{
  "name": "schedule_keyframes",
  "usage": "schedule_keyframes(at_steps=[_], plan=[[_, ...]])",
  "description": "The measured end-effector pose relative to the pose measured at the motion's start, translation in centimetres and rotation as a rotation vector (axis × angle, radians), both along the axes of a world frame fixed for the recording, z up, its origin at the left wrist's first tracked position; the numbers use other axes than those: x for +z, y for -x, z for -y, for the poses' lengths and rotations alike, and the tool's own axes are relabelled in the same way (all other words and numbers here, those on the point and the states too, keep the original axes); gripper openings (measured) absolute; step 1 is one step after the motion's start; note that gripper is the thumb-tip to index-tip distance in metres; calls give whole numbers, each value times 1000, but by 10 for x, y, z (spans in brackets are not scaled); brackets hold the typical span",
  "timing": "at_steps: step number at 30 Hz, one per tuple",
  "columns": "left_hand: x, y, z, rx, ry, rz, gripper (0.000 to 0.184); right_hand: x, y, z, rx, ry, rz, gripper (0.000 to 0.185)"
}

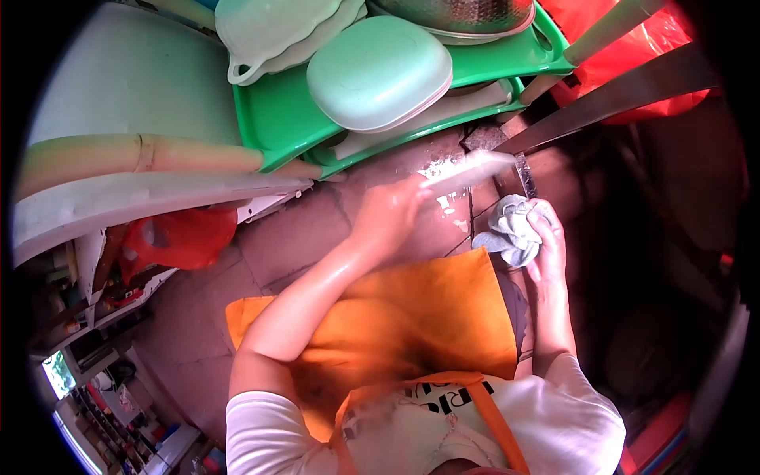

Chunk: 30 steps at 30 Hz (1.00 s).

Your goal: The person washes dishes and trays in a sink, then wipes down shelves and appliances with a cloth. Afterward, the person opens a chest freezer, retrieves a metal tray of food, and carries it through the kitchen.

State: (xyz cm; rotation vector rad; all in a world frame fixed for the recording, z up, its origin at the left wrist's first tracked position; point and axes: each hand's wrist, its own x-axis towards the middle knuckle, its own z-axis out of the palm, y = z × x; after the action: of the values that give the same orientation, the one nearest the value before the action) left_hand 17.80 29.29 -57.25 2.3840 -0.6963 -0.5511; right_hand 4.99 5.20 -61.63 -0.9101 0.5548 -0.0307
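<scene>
My left hand (pixel 389 212) is closed around one end of a long, pale, blade-like object (pixel 473 172), whose outline is blurred. The object points right, its far end above the cloth. At the right, my right hand (pixel 550 241) grips a crumpled grey cloth (pixel 514 229), with the fingers partly behind its folds. A gap separates the cloth from the pale object. Below both hands, an orange apron (pixel 412 317) covers my lap.
Ahead is a green tray rack (pixel 277 123) bearing a mint-green container (pixel 380 71), pale basins (pixel 277 32) and a metal bowl (pixel 467 14). Red bags (pixel 186 237) hang at left and upper right. A dark bar (pixel 609 99) slants above my right hand. Reddish tiles form the floor (pixel 297 226).
</scene>
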Motion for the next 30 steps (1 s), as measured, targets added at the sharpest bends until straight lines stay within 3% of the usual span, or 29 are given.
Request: schedule_keyframes(at_steps=[3, 4, 5, 6, 7, 8, 9, 13, 14, 17, 18, 20, 24, 27, 28, 30], plan=[[-32, 10, -29, 438, 416, -206, 22, -11, -4, -7, 32, 120, 10, 13], [-35, 13, -36, 482, 486, -228, 28, -11, -4, -12, 176, 159, 19, 18], [-35, 15, -39, 628, 653, -410, 31, 0, -15, -30, 242, 660, 56, 32], [-35, 14, -37, 718, 727, -393, 26, -20, -23, -44, 288, 838, 266, 54], [-35, 11, -34, 812, 802, -371, 23, 2, -43, -55, 410, 1356, 419, 74], [-29, 6, -36, 786, 781, -405, 27, 17, -60, -68, 467, 1428, 543, 79], [-27, -2, -36, 773, 781, -390, 27, 15, -75, -77, 636, 1517, 411, 79], [-3, -27, -22, 749, 843, -346, 29, -17, -149, -119, 596, 1779, 574, 45], [-7, -33, -22, 741, 900, -305, 31, -20, -165, -127, 606, 1637, 623, 31], [-20, -30, -22, 686, 883, -54, 41, -26, -198, -155, 401, 1613, 751, 20], [-42, -29, -34, 678, 664, 59, 47, -31, -213, -162, 430, 1477, 687, 20], [-74, -21, -46, 683, 612, 49, 49, -10, -227, -169, 495, 1173, 568, 21], [-95, -13, -53, 684, 491, 64, 43, -36, -239, -198, 371, 985, 710, 22], [-82, -22, -60, 625, 354, 7, 31, -26, -226, -189, 516, 1099, 520, 21], [-76, -25, -62, 525, 294, 112, 29, -33, -224, -182, 583, 1354, 501, 17], [-70, -27, -65, 326, 175, 304, 25, -44, -205, -154, 417, 1486, 646, 19]])
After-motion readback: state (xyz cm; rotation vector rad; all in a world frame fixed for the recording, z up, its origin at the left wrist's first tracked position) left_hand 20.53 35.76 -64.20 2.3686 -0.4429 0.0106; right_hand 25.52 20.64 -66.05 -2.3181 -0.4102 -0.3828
